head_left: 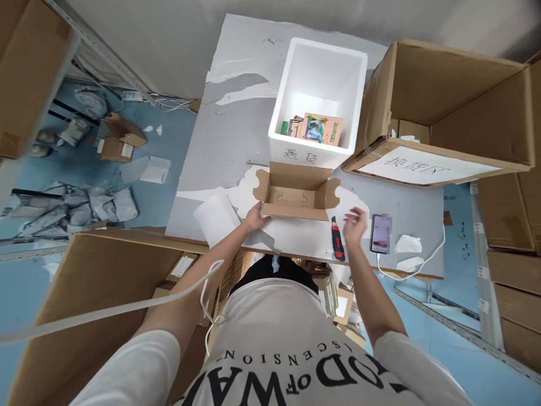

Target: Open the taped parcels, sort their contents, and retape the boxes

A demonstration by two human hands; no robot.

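1. As the small carton [299, 178] stands with its top flaps spread, at the table [202, 148] edge nearest the person, its inside faces upward and lies within reach of both hands.
2. Left hand [256, 217]: fingers bent around the carton's front-left corner, thumb along the front panel. The hold appears light, presumably to steady the carton.
3. Right hand [355, 225]: fingers loosely curled, partly spread, blurred by motion; nothing seen in its grasp. It is clear of the carton, just beside the utility knife [337, 241].
4. The knife lies flat, blade end away from the person, which probably keeps the handle convenient.
5. The phone [381, 233] lies right of that hand, cable attached, likely for charging.
6. The white foam bin [322, 72] stands behind the carton, small boxes [322, 129] inside; presumably placed there to keep the front working area accessible.
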